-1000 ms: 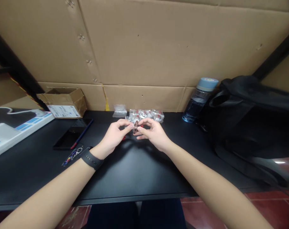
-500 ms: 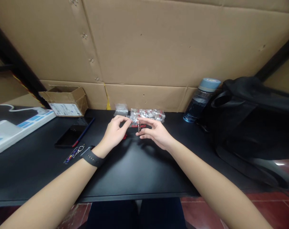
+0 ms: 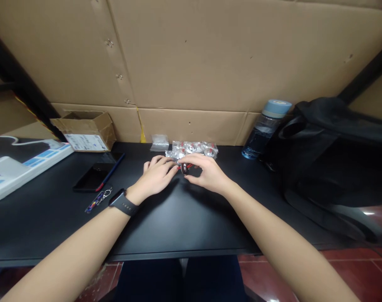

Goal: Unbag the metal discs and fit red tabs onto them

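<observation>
My right hand (image 3: pixel 206 171) pinches a small round disc (image 3: pixel 184 168), dark with a shiny metal rim, between thumb and fingers. The disc stands on edge just above the black table. A thin red cord (image 3: pixel 189 165) shows behind it and reaches toward my left hand. My left hand (image 3: pixel 156 174), with a dark watch (image 3: pixel 123 202) at its wrist, rests palm down with its fingers spread. Its thumb tip is close to the disc and cord; whether it touches them I cannot tell. Clear plastic packets (image 3: pixel 197 147) with round silvery items and red bits lie just behind both hands.
Another clear packet (image 3: pixel 160 143) lies behind my left hand. Leftward are a phone (image 3: pixel 99 171), a keychain (image 3: pixel 98 200), a cardboard box (image 3: pixel 87 132) and a white power strip (image 3: pixel 30 170). A water bottle (image 3: pixel 262 134) and a black backpack (image 3: pixel 336 159) stand on the right.
My left hand has lowered onto the table and its fingers have spread. The disc in my right hand has turned, showing more of its dark face. The view has shifted slightly.
</observation>
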`<state>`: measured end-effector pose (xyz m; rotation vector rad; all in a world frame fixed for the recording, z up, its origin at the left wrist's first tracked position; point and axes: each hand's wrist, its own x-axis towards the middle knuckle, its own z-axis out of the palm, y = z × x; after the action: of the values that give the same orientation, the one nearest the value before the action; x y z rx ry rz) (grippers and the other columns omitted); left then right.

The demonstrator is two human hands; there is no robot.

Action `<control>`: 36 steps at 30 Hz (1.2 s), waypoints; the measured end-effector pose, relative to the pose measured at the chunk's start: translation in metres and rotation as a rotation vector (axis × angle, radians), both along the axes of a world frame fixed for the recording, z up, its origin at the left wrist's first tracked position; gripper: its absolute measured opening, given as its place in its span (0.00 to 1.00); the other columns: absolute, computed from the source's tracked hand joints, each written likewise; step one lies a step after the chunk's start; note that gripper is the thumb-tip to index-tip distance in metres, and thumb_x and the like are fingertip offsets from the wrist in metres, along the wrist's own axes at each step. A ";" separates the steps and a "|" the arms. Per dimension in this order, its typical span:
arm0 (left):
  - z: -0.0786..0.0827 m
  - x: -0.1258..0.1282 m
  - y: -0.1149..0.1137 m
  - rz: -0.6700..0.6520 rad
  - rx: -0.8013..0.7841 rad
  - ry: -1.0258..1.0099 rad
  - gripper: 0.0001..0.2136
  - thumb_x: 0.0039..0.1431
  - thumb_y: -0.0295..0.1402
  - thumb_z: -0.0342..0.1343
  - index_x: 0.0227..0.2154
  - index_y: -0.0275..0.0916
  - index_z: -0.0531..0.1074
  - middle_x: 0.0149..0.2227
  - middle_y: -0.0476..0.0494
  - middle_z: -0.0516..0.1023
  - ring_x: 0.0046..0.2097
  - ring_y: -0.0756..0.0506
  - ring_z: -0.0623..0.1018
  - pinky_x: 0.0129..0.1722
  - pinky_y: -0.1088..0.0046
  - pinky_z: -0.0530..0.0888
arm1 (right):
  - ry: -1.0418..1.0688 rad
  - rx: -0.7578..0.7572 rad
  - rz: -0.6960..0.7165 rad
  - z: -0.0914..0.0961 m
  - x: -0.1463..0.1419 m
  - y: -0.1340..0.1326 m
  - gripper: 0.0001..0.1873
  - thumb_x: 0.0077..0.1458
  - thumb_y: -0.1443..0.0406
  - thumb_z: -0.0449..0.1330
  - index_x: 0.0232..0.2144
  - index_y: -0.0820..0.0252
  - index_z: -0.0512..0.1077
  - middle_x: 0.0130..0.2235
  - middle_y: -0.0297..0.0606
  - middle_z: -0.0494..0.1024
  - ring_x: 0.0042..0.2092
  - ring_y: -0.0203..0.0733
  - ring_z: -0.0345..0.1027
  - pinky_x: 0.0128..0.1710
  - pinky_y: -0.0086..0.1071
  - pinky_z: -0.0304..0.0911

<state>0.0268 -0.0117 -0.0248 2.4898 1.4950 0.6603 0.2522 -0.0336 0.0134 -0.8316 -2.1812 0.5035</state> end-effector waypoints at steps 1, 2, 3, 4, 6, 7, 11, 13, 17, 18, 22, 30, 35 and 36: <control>0.001 0.001 -0.001 -0.042 -0.010 0.011 0.21 0.70 0.50 0.41 0.51 0.48 0.76 0.60 0.42 0.73 0.63 0.33 0.63 0.59 0.47 0.58 | -0.036 0.038 0.014 0.000 0.002 0.002 0.24 0.53 0.71 0.64 0.52 0.52 0.75 0.53 0.40 0.76 0.56 0.46 0.69 0.56 0.42 0.66; 0.001 0.001 -0.002 -0.087 -0.021 0.021 0.21 0.70 0.49 0.41 0.51 0.48 0.76 0.59 0.42 0.73 0.63 0.34 0.63 0.60 0.47 0.58 | -0.064 0.064 0.019 0.000 0.004 0.004 0.24 0.53 0.71 0.64 0.53 0.52 0.75 0.53 0.41 0.76 0.56 0.46 0.69 0.58 0.43 0.65; 0.002 0.001 -0.004 -0.134 -0.032 0.029 0.21 0.70 0.49 0.42 0.52 0.48 0.76 0.59 0.42 0.74 0.63 0.34 0.64 0.60 0.48 0.58 | -0.090 0.081 0.015 -0.001 0.006 0.006 0.25 0.52 0.72 0.64 0.53 0.53 0.74 0.54 0.42 0.75 0.56 0.47 0.68 0.58 0.44 0.64; 0.004 0.001 -0.005 -0.178 -0.044 0.035 0.21 0.70 0.48 0.42 0.52 0.48 0.75 0.58 0.41 0.74 0.63 0.35 0.64 0.60 0.49 0.59 | -0.113 0.091 0.005 -0.003 0.009 0.008 0.26 0.51 0.72 0.64 0.53 0.53 0.74 0.55 0.43 0.73 0.57 0.47 0.68 0.58 0.44 0.64; 0.008 0.000 -0.009 -0.255 -0.075 0.036 0.20 0.71 0.47 0.41 0.54 0.48 0.74 0.57 0.41 0.74 0.61 0.37 0.67 0.60 0.52 0.60 | -0.158 0.091 -0.020 -0.005 0.014 0.012 0.27 0.50 0.73 0.64 0.54 0.54 0.73 0.55 0.44 0.72 0.56 0.48 0.68 0.58 0.45 0.64; 0.010 -0.001 -0.011 -0.287 -0.096 0.032 0.20 0.71 0.46 0.40 0.54 0.48 0.73 0.57 0.42 0.74 0.60 0.38 0.68 0.60 0.54 0.62 | -0.178 0.083 -0.031 -0.006 0.016 0.013 0.28 0.50 0.73 0.64 0.55 0.54 0.73 0.54 0.44 0.72 0.56 0.48 0.68 0.58 0.45 0.64; 0.016 -0.002 -0.020 -0.370 -0.169 0.023 0.20 0.71 0.48 0.42 0.54 0.47 0.71 0.56 0.41 0.75 0.57 0.39 0.72 0.58 0.57 0.65 | -0.239 0.049 -0.071 -0.001 0.024 0.014 0.33 0.49 0.72 0.65 0.58 0.54 0.69 0.52 0.43 0.73 0.52 0.48 0.69 0.54 0.45 0.65; 0.016 -0.002 -0.024 -0.371 -0.170 0.044 0.20 0.70 0.50 0.43 0.53 0.48 0.72 0.58 0.40 0.73 0.59 0.37 0.70 0.59 0.54 0.64 | -0.255 0.039 -0.068 0.004 0.026 0.012 0.35 0.49 0.72 0.66 0.59 0.54 0.68 0.53 0.43 0.74 0.51 0.47 0.69 0.54 0.43 0.65; 0.012 -0.002 -0.027 -0.368 -0.158 0.117 0.21 0.70 0.52 0.42 0.56 0.53 0.71 0.66 0.40 0.65 0.65 0.34 0.65 0.61 0.46 0.59 | -0.299 0.006 -0.006 0.010 0.027 0.008 0.36 0.49 0.71 0.66 0.61 0.55 0.66 0.53 0.43 0.75 0.52 0.47 0.69 0.54 0.41 0.64; 0.011 -0.002 -0.027 -0.370 -0.160 0.129 0.22 0.70 0.51 0.42 0.58 0.54 0.70 0.67 0.40 0.64 0.65 0.33 0.64 0.62 0.45 0.58 | -0.320 -0.010 0.005 0.010 0.027 0.007 0.37 0.48 0.71 0.66 0.61 0.54 0.66 0.53 0.43 0.76 0.52 0.47 0.70 0.54 0.40 0.64; 0.010 -0.004 -0.026 -0.373 -0.172 0.113 0.22 0.70 0.51 0.42 0.61 0.57 0.68 0.69 0.42 0.62 0.68 0.34 0.61 0.64 0.44 0.56 | -0.416 -0.097 0.010 0.012 0.028 0.005 0.36 0.49 0.70 0.67 0.61 0.54 0.66 0.51 0.42 0.78 0.48 0.45 0.72 0.48 0.36 0.65; 0.013 -0.002 -0.029 -0.371 -0.221 0.108 0.21 0.70 0.52 0.42 0.61 0.62 0.67 0.70 0.47 0.60 0.69 0.33 0.59 0.65 0.41 0.53 | -0.484 -0.196 -0.023 0.017 0.032 0.003 0.32 0.49 0.66 0.70 0.57 0.56 0.70 0.39 0.36 0.79 0.37 0.40 0.71 0.38 0.31 0.63; 0.020 0.000 -0.033 -0.343 -0.324 0.202 0.24 0.70 0.55 0.37 0.63 0.63 0.65 0.72 0.49 0.53 0.71 0.32 0.52 0.66 0.38 0.46 | -0.465 -0.185 -0.048 0.012 0.030 0.006 0.27 0.49 0.66 0.70 0.53 0.57 0.73 0.37 0.36 0.79 0.35 0.40 0.71 0.37 0.30 0.62; 0.021 0.001 -0.033 -0.337 -0.337 0.213 0.25 0.69 0.55 0.36 0.63 0.63 0.65 0.73 0.50 0.52 0.71 0.32 0.51 0.66 0.37 0.46 | -0.458 -0.181 -0.045 0.010 0.029 0.007 0.25 0.50 0.66 0.69 0.51 0.57 0.74 0.36 0.35 0.79 0.35 0.40 0.71 0.37 0.30 0.63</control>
<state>0.0275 -0.0448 -0.0034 2.5085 1.0885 0.0805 0.2812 -0.0269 0.0236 -1.1859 -2.5496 0.5336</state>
